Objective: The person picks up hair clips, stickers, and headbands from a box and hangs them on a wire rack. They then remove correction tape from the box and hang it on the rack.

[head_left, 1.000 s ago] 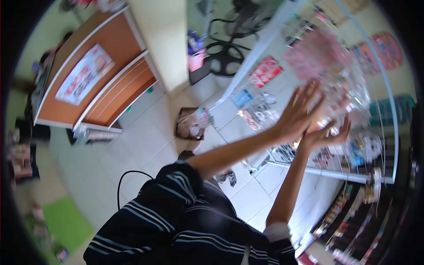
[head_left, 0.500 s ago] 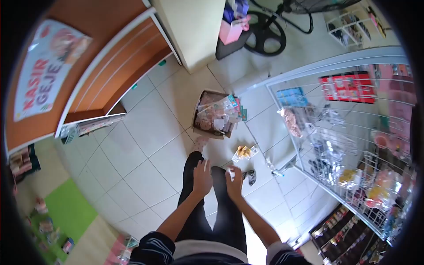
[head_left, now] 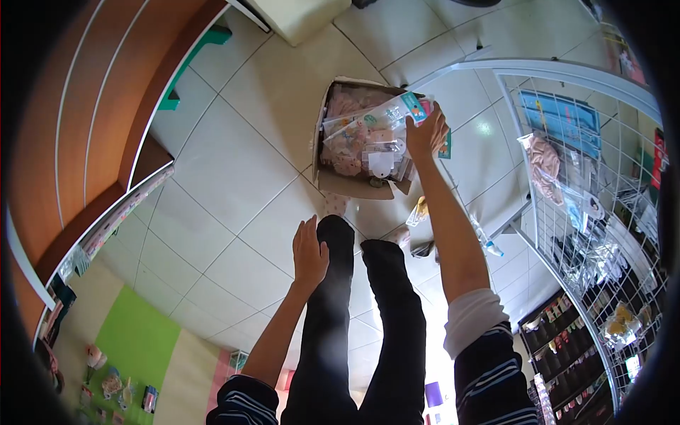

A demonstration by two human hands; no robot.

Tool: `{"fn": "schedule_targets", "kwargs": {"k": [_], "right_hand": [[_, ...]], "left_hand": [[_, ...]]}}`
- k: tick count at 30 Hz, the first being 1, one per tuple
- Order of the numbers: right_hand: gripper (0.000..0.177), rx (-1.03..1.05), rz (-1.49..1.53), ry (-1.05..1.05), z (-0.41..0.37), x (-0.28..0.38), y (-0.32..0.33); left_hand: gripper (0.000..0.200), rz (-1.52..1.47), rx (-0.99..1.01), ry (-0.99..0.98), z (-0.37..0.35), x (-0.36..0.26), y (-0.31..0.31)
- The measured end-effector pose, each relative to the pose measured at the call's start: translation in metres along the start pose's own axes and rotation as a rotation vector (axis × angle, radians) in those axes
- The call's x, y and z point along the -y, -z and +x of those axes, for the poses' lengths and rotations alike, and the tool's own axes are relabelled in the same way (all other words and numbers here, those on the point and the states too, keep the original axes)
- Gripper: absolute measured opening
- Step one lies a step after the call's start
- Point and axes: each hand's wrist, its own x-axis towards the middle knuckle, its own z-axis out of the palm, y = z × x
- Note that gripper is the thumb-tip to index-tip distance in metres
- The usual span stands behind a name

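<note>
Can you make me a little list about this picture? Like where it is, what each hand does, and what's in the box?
Place: shop floor with pale tiles
Left hand: open, resting on the person's own leg
Right hand: grip closed on a clear packet
Cardboard box: on the floor, full of packets
Right side: wire rack hung with goods
Left side: orange counter

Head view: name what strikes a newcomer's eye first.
The right hand reaches down into a cardboard box on the tiled floor, touching the clear packets stuffed inside it. The left hand rests flat on the left leg. At right stands a white wire rack with hanging packets.
</note>
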Motion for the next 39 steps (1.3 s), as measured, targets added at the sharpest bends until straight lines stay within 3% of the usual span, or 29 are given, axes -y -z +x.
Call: {"fn": "schedule_targets", "kwargs": {"k": [2,4,7,8,10,12,15,17,20,21,22,23,26,28,30,31,32,34,36,38,39], "right_hand": [[0.067,0.217,0.019,-0.182,0.014,-0.002,-0.002],[0.064,0.202,0.046,-0.193,0.018,-0.004,0.001],[0.067,-0.095,0.032,-0.305,0.014,-0.010,0.010],[0.067,-0.099,0.031,-0.307,0.010,-0.013,0.016],[0.059,-0.043,0.059,-0.699,-0.003,-0.033,0.019],[0.047,0.144,0.498,-0.754,-0.019,-0.086,0.000],[0.037,0.090,0.598,-0.636,-0.032,-0.089,0.006],[0.034,0.101,0.606,-0.576,-0.031,-0.102,-0.009],[0.028,0.078,0.478,-0.450,-0.027,-0.083,-0.003],[0.030,0.136,0.509,-0.438,-0.023,-0.072,0.006],[0.033,0.192,0.542,-0.428,-0.023,-0.070,0.008],[0.034,0.183,0.504,-0.348,-0.024,-0.070,0.007],[0.036,0.185,0.583,-0.232,-0.033,-0.062,0.008],[0.035,0.161,0.585,-0.197,-0.043,-0.055,0.010],[0.031,0.140,0.497,-0.243,-0.054,-0.043,0.020],[0.026,-0.029,0.474,-0.075,-0.059,-0.035,0.025],[0.026,-0.029,0.474,-0.075,-0.066,-0.028,0.031],[0.026,-0.021,0.471,0.060,-0.079,-0.017,0.044],[0.031,0.011,0.565,0.115,-0.090,-0.016,0.046],[0.034,0.112,0.640,0.162,-0.100,-0.011,0.052],[0.031,0.198,0.669,0.102,-0.103,-0.010,0.056]], "left_hand": [[0.058,0.002,0.000,-0.012,0.011,0.002,-0.001],[0.058,-0.006,-0.001,-0.003,0.017,0.001,-0.001],[0.058,-0.015,0.003,-0.033,0.025,0.001,0.002],[0.058,-0.016,0.005,-0.037,0.031,0.000,0.002],[0.057,-0.031,-0.037,-0.084,0.052,-0.001,-0.001],[0.056,-0.080,-0.065,-0.244,0.101,-0.019,0.001],[0.056,-0.065,-0.107,-0.511,0.191,-0.058,-0.003],[0.055,-0.070,-0.101,-0.579,0.246,-0.073,-0.019],[0.050,0.038,-0.034,-0.472,0.286,-0.095,-0.033],[0.046,-0.034,0.147,-0.367,0.291,-0.100,-0.036],[0.042,-0.103,0.328,-0.262,0.294,-0.099,-0.043],[0.040,-0.066,0.177,-0.381,0.286,-0.093,-0.051],[0.042,-0.126,0.270,-0.440,0.267,-0.082,-0.058],[0.041,-0.083,0.237,-0.495,0.252,-0.081,-0.048],[0.042,0.043,0.077,-0.522,0.238,-0.085,-0.035],[0.045,0.036,0.036,-0.536,0.234,-0.084,-0.035],[0.045,0.036,0.037,-0.536,0.233,-0.081,-0.033],[0.049,-0.084,0.315,-0.409,0.230,-0.079,-0.024],[0.055,-0.124,0.319,-0.384,0.225,-0.078,-0.014],[0.058,-0.116,0.605,-0.287,0.223,-0.079,-0.004],[0.051,-0.212,0.541,-0.428,0.219,-0.072,-0.007]]}}
